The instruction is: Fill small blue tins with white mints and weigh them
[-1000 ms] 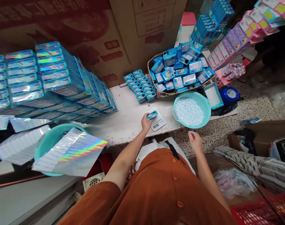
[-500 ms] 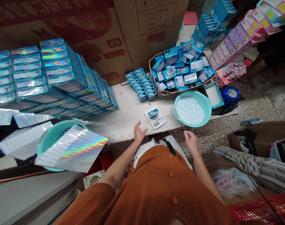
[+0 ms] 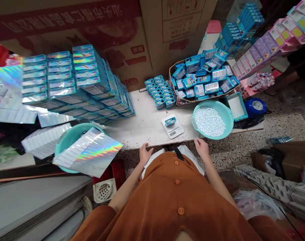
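Blue tin (image 3: pixel 170 122) on scale (image 3: pixel 173 132) | left hand (image 3: pixel 145 154) pulled back to table edge (image 3: pixel 132 146)

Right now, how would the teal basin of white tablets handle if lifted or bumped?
The teal basin looks like thin plastic, so it may flex when lifted. The loose white tablets would probably slide, and could spill over the low rim if it tipped.

Smooth metal tin (image 3: pixel 170 122) (glossy print)

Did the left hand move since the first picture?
Yes. The left hand was on the tin on the scale. Now it is off the tin, farther back from the scale, toward the person, at the table's front edge.
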`<control>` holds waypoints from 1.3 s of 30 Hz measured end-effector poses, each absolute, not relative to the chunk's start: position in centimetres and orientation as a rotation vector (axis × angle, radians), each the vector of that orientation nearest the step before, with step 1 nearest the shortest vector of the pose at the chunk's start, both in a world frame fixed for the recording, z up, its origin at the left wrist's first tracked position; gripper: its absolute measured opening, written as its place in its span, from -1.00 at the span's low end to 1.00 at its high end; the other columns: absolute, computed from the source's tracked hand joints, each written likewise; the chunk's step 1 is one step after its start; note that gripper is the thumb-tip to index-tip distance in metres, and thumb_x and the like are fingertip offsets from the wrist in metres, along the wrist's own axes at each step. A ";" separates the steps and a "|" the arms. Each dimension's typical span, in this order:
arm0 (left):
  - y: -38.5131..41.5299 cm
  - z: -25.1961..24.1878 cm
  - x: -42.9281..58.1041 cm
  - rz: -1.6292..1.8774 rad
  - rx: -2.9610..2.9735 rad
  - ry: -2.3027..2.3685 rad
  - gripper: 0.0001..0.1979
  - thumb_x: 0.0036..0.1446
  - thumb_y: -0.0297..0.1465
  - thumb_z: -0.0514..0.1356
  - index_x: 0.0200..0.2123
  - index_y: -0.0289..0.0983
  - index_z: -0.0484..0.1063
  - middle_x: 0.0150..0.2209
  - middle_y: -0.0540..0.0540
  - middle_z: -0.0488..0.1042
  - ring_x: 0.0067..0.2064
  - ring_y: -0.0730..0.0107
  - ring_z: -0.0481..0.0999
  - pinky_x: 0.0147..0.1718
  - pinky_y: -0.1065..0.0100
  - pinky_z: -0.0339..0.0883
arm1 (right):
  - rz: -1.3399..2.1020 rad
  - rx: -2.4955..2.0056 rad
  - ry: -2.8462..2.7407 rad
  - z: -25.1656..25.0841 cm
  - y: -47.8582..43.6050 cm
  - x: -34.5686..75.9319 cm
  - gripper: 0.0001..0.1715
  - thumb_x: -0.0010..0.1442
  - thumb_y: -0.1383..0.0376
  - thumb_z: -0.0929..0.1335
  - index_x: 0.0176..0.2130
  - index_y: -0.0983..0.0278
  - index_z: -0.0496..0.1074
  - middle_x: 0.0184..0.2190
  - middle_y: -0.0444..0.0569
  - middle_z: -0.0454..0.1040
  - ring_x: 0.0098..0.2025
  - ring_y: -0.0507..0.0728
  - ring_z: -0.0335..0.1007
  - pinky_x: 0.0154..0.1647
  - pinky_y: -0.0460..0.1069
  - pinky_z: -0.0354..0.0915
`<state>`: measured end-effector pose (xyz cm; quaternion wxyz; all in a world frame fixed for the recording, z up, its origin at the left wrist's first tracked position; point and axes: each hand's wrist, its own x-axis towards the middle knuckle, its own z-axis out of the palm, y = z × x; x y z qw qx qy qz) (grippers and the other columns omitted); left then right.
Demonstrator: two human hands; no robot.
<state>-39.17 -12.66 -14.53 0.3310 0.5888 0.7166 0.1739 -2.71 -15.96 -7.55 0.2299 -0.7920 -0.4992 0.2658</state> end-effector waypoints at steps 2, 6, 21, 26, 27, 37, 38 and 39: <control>-12.5 -14.5 -39.2 0.466 1.556 1.857 -0.62 -0.03 -0.36 0.27 -0.10 -0.28 0.34 -0.15 -0.19 0.47 -0.07 0.15 0.45 -0.02 0.11 0.28 | 0.737 -2.176 -1.393 -7.4 -15.6 -3.1 -0.53 0.21 0.05 0.16 -0.31 0.27 0.49 -0.30 0.08 0.53 -0.27 0.17 0.41 -0.19 -0.01 0.25; -10.5 -14.2 -38.1 0.527 1.648 1.785 -0.62 -0.03 -0.33 0.27 -0.10 -0.25 0.34 -0.14 -0.18 0.47 -0.05 0.12 0.43 0.00 0.08 0.27 | 0.742 -2.172 -1.401 -7.1 -15.6 -3.3 -0.54 0.21 0.07 0.16 -0.31 0.27 0.50 -0.29 0.08 0.53 -0.27 0.16 0.41 -0.20 -0.01 0.25; 2.7 -11.4 -23.5 0.662 1.721 1.443 -0.67 0.00 -0.37 0.25 -0.11 -0.19 0.34 -0.14 -0.12 0.47 -0.07 0.15 0.44 -0.07 0.15 0.31 | 0.673 -2.234 -1.212 -5.2 -19.1 2.4 -0.53 0.22 0.06 0.16 -0.22 0.26 0.50 -0.21 0.09 0.53 -0.17 0.20 0.44 -0.11 0.04 0.28; 3.1 -2.5 -19.0 0.888 1.984 1.186 -0.64 0.04 -0.31 0.24 -0.05 -0.17 0.35 -0.10 -0.12 0.45 -0.04 0.19 0.40 -0.03 0.18 0.27 | 0.644 -2.232 -1.157 -6.5 -19.4 5.9 -0.54 0.22 0.07 0.16 -0.25 0.26 0.50 -0.22 0.09 0.54 -0.19 0.18 0.45 -0.12 0.02 0.28; 3.2 -0.7 -17.8 0.908 2.030 1.139 -0.61 0.05 -0.30 0.24 -0.02 -0.16 0.33 -0.08 -0.11 0.43 -0.03 0.20 0.39 -0.02 0.18 0.25 | 0.643 -2.233 -1.154 -6.7 -19.2 6.5 -0.54 0.22 0.07 0.16 -0.27 0.26 0.51 -0.24 0.09 0.54 -0.21 0.18 0.45 -0.14 0.01 0.28; 3.6 -1.6 -8.8 0.618 2.121 1.118 -0.66 0.06 -0.33 0.20 -0.04 -0.17 0.39 -0.21 -0.13 0.39 -0.11 0.15 0.35 -0.09 0.16 0.24 | 0.691 -2.178 -1.099 -7.4 -16.2 11.0 -0.54 0.24 0.07 0.15 -0.31 0.26 0.50 -0.29 0.06 0.55 -0.26 0.15 0.44 -0.17 -0.02 0.28; 3.5 -1.9 -8.7 0.580 2.123 1.127 -0.66 0.05 -0.34 0.20 -0.05 -0.17 0.39 -0.22 -0.13 0.39 -0.12 0.14 0.35 -0.10 0.16 0.24 | 0.696 -2.184 -1.082 -7.4 -16.0 11.4 -0.54 0.24 0.07 0.15 -0.31 0.26 0.50 -0.28 0.06 0.55 -0.26 0.16 0.44 -0.17 -0.01 0.28; 3.4 -2.0 -8.6 0.549 2.128 1.129 -0.66 0.05 -0.34 0.21 -0.05 -0.17 0.40 -0.24 -0.13 0.39 -0.12 0.13 0.35 -0.10 0.16 0.24 | 0.702 -2.187 -1.073 -7.4 -15.9 11.7 -0.55 0.23 0.07 0.15 -0.31 0.25 0.50 -0.28 0.06 0.55 -0.26 0.16 0.44 -0.16 -0.01 0.28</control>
